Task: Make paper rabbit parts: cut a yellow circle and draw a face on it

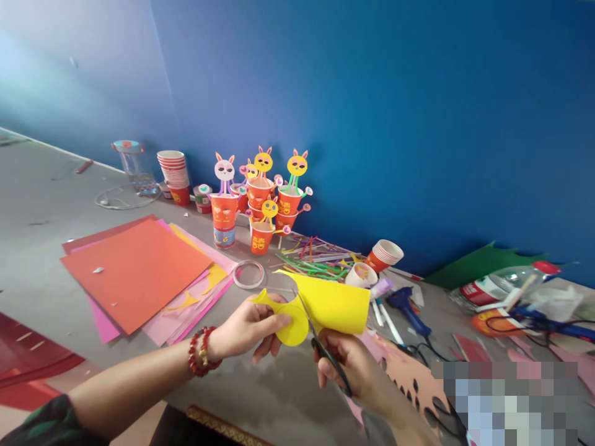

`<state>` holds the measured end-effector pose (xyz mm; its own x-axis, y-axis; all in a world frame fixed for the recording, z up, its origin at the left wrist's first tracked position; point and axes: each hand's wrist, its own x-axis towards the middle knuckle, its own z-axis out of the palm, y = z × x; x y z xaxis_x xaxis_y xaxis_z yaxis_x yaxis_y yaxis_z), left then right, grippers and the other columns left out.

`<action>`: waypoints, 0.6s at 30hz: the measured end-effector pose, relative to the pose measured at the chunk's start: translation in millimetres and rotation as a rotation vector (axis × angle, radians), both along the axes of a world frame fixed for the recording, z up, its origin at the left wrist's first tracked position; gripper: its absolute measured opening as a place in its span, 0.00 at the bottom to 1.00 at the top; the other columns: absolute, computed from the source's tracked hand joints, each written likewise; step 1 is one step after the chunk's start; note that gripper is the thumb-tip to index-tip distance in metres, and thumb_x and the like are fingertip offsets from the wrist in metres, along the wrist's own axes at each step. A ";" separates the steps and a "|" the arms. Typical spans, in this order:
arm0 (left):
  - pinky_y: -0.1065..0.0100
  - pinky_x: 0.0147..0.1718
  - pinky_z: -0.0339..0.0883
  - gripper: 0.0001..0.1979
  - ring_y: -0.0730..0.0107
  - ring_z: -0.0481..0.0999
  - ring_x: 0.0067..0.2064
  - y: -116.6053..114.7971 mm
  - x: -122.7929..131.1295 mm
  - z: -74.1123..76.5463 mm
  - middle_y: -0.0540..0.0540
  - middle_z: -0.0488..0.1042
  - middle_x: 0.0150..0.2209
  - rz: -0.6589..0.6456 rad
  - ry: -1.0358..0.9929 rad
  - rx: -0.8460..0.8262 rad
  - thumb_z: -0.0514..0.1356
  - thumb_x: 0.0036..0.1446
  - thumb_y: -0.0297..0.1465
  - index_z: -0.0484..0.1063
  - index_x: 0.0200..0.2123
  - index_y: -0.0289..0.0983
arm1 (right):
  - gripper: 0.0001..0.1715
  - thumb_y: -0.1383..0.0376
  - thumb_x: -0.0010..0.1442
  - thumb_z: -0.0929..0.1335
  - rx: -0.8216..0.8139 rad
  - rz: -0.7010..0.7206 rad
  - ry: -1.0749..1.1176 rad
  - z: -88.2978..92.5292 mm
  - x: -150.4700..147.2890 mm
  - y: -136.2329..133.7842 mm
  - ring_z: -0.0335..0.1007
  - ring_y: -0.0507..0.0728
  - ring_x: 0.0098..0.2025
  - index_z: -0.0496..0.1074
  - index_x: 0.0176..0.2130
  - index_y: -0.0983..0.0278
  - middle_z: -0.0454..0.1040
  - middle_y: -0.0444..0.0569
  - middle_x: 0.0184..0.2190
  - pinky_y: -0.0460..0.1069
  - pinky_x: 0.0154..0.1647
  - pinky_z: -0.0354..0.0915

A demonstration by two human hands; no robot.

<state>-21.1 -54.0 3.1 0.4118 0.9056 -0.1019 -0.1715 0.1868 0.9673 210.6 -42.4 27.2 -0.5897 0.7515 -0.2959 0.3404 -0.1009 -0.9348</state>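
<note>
My left hand (248,328) pinches a sheet of yellow paper (325,303) near a rounded cut shape at its lower edge. A red bead bracelet (202,352) is on that wrist. My right hand (357,368) is closed on black-handled scissors (320,341), whose blades run up into the yellow paper. Both hands are held above the grey table (46,210).
A stack of orange, pink and yellow paper sheets (139,269) lies left. A tape roll (248,274) lies ahead. Orange paper cups with animal faces (260,198) stand by the blue wall, beside stacked cups (174,173), coloured strips (316,257), a blue glue gun (406,306) and markers.
</note>
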 end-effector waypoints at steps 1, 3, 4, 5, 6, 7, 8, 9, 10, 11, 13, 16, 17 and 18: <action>0.79 0.10 0.48 0.24 0.79 0.63 0.10 -0.3 0.4 1.6 0.53 0.74 0.18 -0.003 0.006 0.005 0.62 0.58 0.51 0.62 0.40 0.36 | 0.38 0.30 0.45 0.69 0.012 0.006 0.006 0.0 0.1 0.2 0.65 0.54 0.24 0.64 0.26 0.61 0.68 0.44 0.21 0.48 0.27 0.64; 0.79 0.10 0.48 0.23 0.80 0.63 0.10 -0.9 0.9 5.1 0.53 0.73 0.18 -0.012 0.021 0.014 0.61 0.58 0.51 0.63 0.38 0.36 | 0.39 0.29 0.45 0.68 0.042 0.022 0.016 -0.4 0.7 1.1 0.64 0.54 0.24 0.64 0.26 0.61 0.67 0.43 0.20 0.48 0.26 0.64; 0.79 0.10 0.48 0.23 0.80 0.62 0.10 -1.2 1.1 7.2 0.52 0.73 0.18 -0.018 0.031 0.014 0.61 0.58 0.51 0.63 0.37 0.36 | 0.39 0.29 0.45 0.68 0.057 0.035 0.019 -0.3 1.1 1.8 0.64 0.54 0.24 0.63 0.26 0.61 0.66 0.43 0.20 0.48 0.26 0.63; 0.79 0.10 0.48 0.23 0.80 0.62 0.10 -1.4 1.3 9.7 0.52 0.73 0.18 -0.025 0.040 0.012 0.61 0.58 0.51 0.63 0.36 0.36 | 0.39 0.29 0.46 0.67 0.072 0.050 0.022 0.3 1.4 2.5 0.63 0.53 0.24 0.63 0.26 0.61 0.66 0.43 0.20 0.47 0.25 0.62; 0.79 0.10 0.48 0.24 0.81 0.62 0.10 -1.4 1.4 12.6 0.52 0.73 0.18 -0.027 0.049 0.011 0.61 0.58 0.52 0.63 0.36 0.36 | 0.39 0.29 0.47 0.67 0.087 0.062 0.025 1.6 1.7 3.3 0.62 0.53 0.23 0.63 0.25 0.61 0.66 0.43 0.19 0.47 0.24 0.61; 0.79 0.10 0.48 0.24 0.81 0.62 0.10 -1.1 1.5 15.9 0.52 0.73 0.18 -0.028 0.062 0.011 0.61 0.58 0.52 0.64 0.36 0.35 | 0.39 0.29 0.47 0.67 0.102 0.071 0.028 3.8 1.8 4.1 0.61 0.52 0.22 0.62 0.25 0.61 0.65 0.42 0.19 0.46 0.24 0.59; 0.79 0.10 0.48 0.23 0.81 0.62 0.11 -0.6 1.6 19.9 0.52 0.73 0.18 -0.027 0.077 0.016 0.61 0.58 0.51 0.64 0.35 0.35 | 0.39 0.29 0.47 0.67 0.117 0.077 0.030 6.7 1.8 4.9 0.60 0.51 0.22 0.61 0.25 0.61 0.65 0.42 0.19 0.46 0.23 0.58; 0.78 0.11 0.48 0.23 0.81 0.62 0.11 0.3 1.7 24.5 0.52 0.73 0.18 -0.025 0.093 0.028 0.61 0.58 0.51 0.65 0.34 0.35 | 0.39 0.29 0.47 0.66 0.134 0.080 0.033 10.2 1.7 5.8 0.59 0.51 0.22 0.61 0.24 0.61 0.65 0.42 0.19 0.46 0.23 0.57; 0.78 0.11 0.49 0.22 0.81 0.62 0.11 1.5 2.0 29.7 0.51 0.73 0.18 -0.023 0.109 0.044 0.61 0.59 0.50 0.66 0.33 0.34 | 0.39 0.28 0.47 0.66 0.152 0.081 0.034 13.9 1.7 6.6 0.59 0.51 0.22 0.60 0.24 0.61 0.65 0.42 0.19 0.46 0.23 0.57; 0.78 0.11 0.49 0.22 0.81 0.62 0.11 3.1 2.4 35.3 0.51 0.73 0.18 -0.023 0.126 0.064 0.61 0.59 0.49 0.68 0.31 0.34 | 0.40 0.28 0.47 0.65 0.170 0.084 0.034 17.5 1.9 7.6 0.59 0.51 0.22 0.60 0.24 0.61 0.65 0.43 0.19 0.46 0.23 0.57; 0.77 0.12 0.50 0.23 0.81 0.62 0.11 6.8 3.8 47.2 0.49 0.72 0.17 -0.023 0.160 0.105 0.60 0.60 0.48 0.69 0.26 0.33 | 0.40 0.28 0.48 0.65 0.204 0.085 0.043 22.5 3.4 9.8 0.60 0.51 0.22 0.60 0.24 0.61 0.66 0.43 0.20 0.46 0.23 0.57; 0.76 0.13 0.53 0.26 0.81 0.61 0.11 13.2 7.6 63.2 0.48 0.70 0.14 -0.024 0.215 0.154 0.60 0.60 0.47 0.69 0.20 0.32 | 0.37 0.31 0.51 0.65 0.242 0.061 0.080 22.3 9.3 14.9 0.59 0.50 0.21 0.60 0.26 0.61 0.66 0.42 0.19 0.46 0.22 0.54; 0.75 0.13 0.53 0.26 0.80 0.61 0.11 15.4 9.2 67.1 0.48 0.70 0.14 -0.023 0.230 0.167 0.60 0.61 0.47 0.69 0.19 0.32 | 0.37 0.31 0.52 0.65 0.254 0.049 0.094 20.7 12.0 17.0 0.59 0.50 0.21 0.60 0.26 0.61 0.67 0.42 0.19 0.45 0.21 0.54; 0.75 0.13 0.53 0.26 0.80 0.61 0.11 17.6 11.0 70.1 0.48 0.71 0.15 -0.020 0.239 0.178 0.60 0.60 0.46 0.69 0.19 0.32 | 0.37 0.31 0.52 0.65 0.265 0.040 0.106 18.8 14.8 19.2 0.60 0.50 0.21 0.60 0.26 0.61 0.68 0.43 0.19 0.45 0.21 0.53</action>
